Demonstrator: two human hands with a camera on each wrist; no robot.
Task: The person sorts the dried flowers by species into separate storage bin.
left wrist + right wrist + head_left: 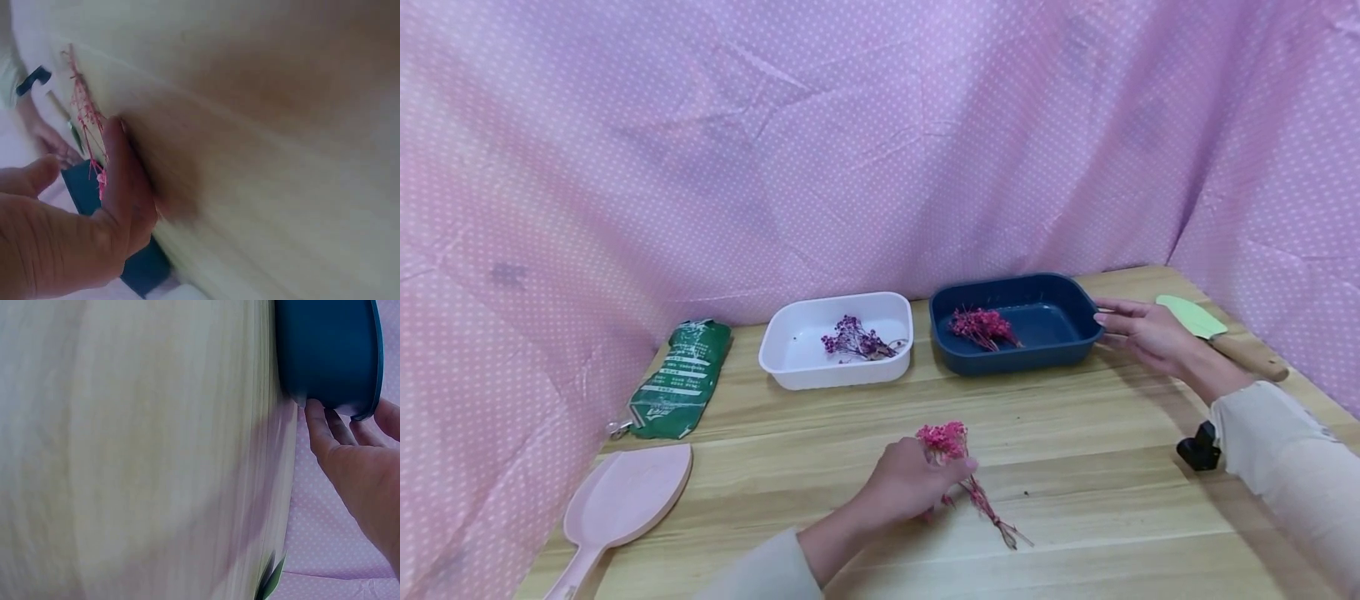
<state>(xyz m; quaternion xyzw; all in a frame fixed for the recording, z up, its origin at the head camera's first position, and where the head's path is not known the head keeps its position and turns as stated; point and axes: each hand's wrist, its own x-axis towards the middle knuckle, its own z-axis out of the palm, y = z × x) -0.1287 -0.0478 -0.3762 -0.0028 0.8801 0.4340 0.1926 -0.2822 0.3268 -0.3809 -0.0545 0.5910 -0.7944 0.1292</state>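
Observation:
My left hand is over a bunch of pink dried flowers near the table's front. In the left wrist view the bunch lies between the thumb and the fairly straight fingers, which stand well apart; contact is partly hidden. At the right end of a dark blue basin, my right hand touches the outer wall with extended fingers. The right wrist view shows its fingertips against the basin and the thumb beside the rim. More pink dried flowers lie inside the basin's left part.
Left of the blue basin stands a white basin with purple dried flowers. A green packet and pink scoop lie at the left. By the right forearm rests a light-green trowel with a wooden handle. Pink dotted cloth surrounds the table.

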